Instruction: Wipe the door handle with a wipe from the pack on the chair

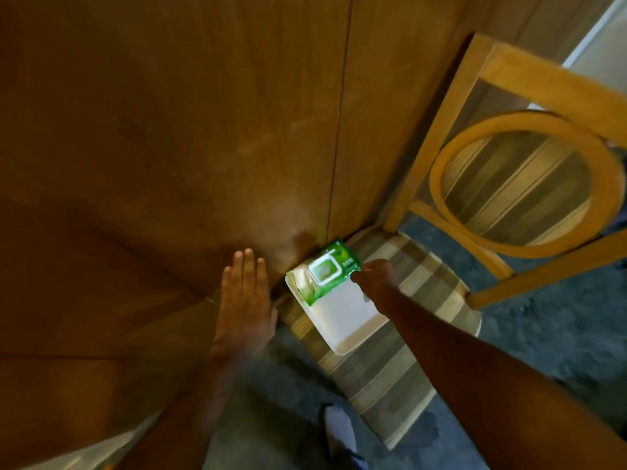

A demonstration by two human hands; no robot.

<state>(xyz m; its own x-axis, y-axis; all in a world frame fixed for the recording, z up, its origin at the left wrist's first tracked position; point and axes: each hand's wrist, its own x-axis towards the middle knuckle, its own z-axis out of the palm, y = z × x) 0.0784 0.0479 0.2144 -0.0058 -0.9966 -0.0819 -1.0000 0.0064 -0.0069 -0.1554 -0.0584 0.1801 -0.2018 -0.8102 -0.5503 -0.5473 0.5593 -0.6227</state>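
Note:
A green wipe pack [328, 270] with a white lid lies on a white tray [342, 318] on the striped seat of a wooden chair [403, 347]. My right hand [375, 278] reaches down to the pack's right edge, its fingers curled and touching it; whether it grips the pack is unclear. My left hand [245, 293] is flat, fingers together and extended, against the brown wooden door [169, 147] to the left of the chair. No door handle is in view.
The chair's backrest [522, 184], with a round wooden hoop, stands at the right. Grey-blue carpet [559, 334] covers the floor. A foot in a white sock [339, 432] shows at the bottom. The chair stands tight against the door.

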